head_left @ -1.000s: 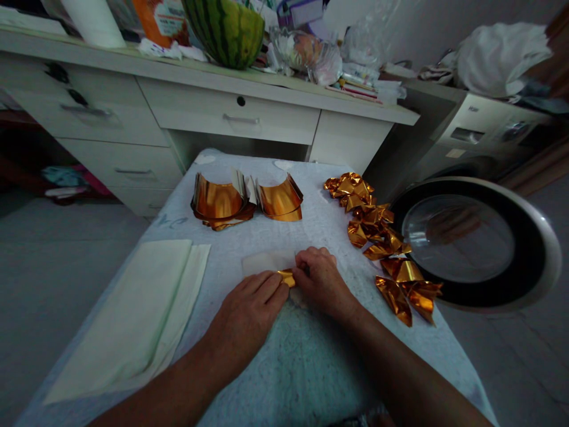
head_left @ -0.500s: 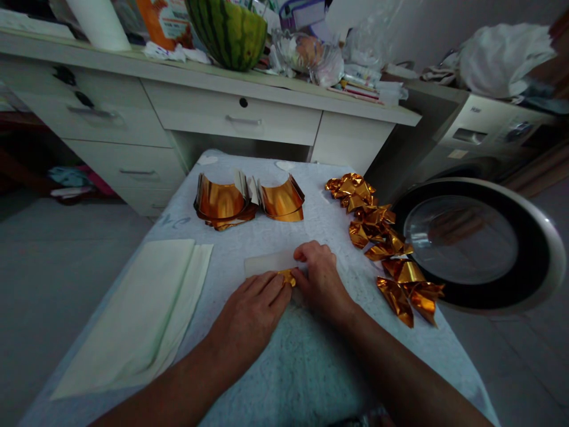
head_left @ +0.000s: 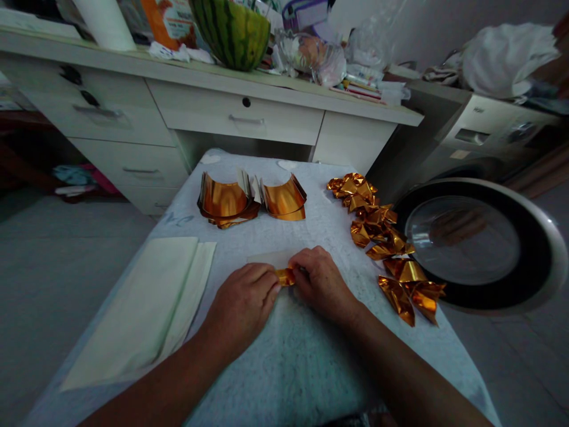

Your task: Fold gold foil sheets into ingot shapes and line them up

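Observation:
A small strip of gold foil paper (head_left: 285, 277) lies between my two hands, pinched at both ends. My left hand (head_left: 246, 299) is closed on its left end, and my right hand (head_left: 319, 279) is closed on its right end. Beneath and behind the foil lies a pale, translucent sheet (head_left: 269, 258), partly covered by my hands. Farther back, two stacks of curved gold foil sheets, a left stack (head_left: 226, 198) and a right stack (head_left: 283, 197), rest side by side. Folded gold foil pieces (head_left: 373, 222) form a row along the right side.
A folded pale sheet (head_left: 133, 308) lies on the left of the cloth-covered table (head_left: 284, 367). Behind stands a white drawer desk (head_left: 244, 115) carrying a cut watermelon (head_left: 231, 35) and clutter. On the right, a washing machine's open round door (head_left: 471, 243) comes close to the table edge.
My left hand has shifted slightly left, and its fingers have curled from lying flat over the foil to pinching its end. My right fingers have closed in on the other end; more foil shows between.

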Demonstrator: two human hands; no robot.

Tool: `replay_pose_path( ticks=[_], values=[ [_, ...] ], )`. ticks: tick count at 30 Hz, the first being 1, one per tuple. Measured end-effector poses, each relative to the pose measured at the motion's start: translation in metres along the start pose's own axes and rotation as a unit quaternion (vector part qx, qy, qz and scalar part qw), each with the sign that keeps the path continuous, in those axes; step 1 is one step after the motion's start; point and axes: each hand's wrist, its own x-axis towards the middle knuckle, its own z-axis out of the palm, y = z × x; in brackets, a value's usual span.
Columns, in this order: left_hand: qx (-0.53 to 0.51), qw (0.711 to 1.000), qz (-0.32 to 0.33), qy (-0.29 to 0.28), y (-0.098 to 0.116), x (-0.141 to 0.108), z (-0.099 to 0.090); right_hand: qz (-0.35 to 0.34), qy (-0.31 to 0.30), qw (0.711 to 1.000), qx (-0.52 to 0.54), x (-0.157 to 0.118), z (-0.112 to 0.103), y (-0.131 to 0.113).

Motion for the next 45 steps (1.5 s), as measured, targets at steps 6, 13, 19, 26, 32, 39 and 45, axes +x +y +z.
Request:
replay_pose_path(
  ticks=[6, 13, 19, 26, 32, 39, 45],
  values=[
    [0.042, 0.993, -0.106, -0.043, 0.0, 0.004, -0.014, 0.034, -0.004, 0.999, -0.024, -0.001, 0.0, -0.008],
    [0.058, 0.987, -0.138, -0.062, -0.003, 0.001, -0.013, 0.05, -0.014, 0.996, -0.072, -0.003, 0.005, -0.016],
    [0.076, 0.982, -0.162, -0.06, -0.01, 0.001, -0.017, 0.055, -0.023, 0.993, -0.1, -0.004, 0.008, -0.019],
    [0.061, 0.982, -0.167, -0.063, -0.016, 0.004, -0.017, 0.064, -0.031, 0.99, -0.119, -0.003, 0.008, -0.022],
    [0.094, 0.981, -0.162, -0.058, -0.017, 0.004, -0.015, 0.062, -0.019, 0.989, -0.135, -0.004, 0.011, -0.022],
    [0.103, 0.98, -0.163, -0.055, -0.011, 0.003, -0.017, 0.067, -0.019, 0.986, -0.15, -0.004, 0.011, -0.026],
    [0.071, 0.989, -0.123, -0.041, -0.01, 0.004, -0.017, 0.072, -0.023, 0.983, -0.17, -0.003, 0.013, -0.029]
  ],
)
